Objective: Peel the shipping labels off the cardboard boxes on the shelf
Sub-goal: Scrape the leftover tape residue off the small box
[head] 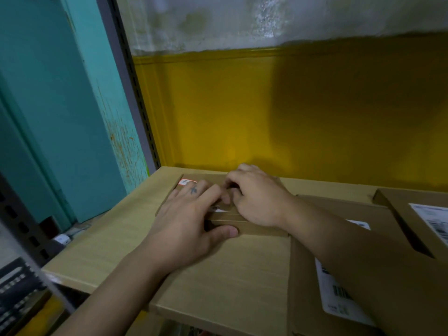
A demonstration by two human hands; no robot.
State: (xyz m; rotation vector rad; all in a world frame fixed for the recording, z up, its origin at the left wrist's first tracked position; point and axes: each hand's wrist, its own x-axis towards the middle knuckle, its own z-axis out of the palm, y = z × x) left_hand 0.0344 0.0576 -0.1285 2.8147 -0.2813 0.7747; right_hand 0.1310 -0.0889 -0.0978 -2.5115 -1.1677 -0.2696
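Teal panel (48,93), grey slotted upright (131,93), yellow wall (266,105), stained plaster (242,18)

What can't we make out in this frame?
Head view only.
- Small box label: mostly under left hand and right hand; peel progress unclear.
- Right hand fingertips: curled under, grip unseen.
- Big box label: partly behind right forearm; print too small.
- Far box label: cut by right edge.

Flat cardboard box, centre (254,230): plain brown
Small corner sticker (187,182): orange and white
Wooden shelf board (109,226): pale tan, faint grain
Paper shipping label, lower right (339,294): white, black barcode stripes
Back wall (291,105): yellow below, mottled grey-white above
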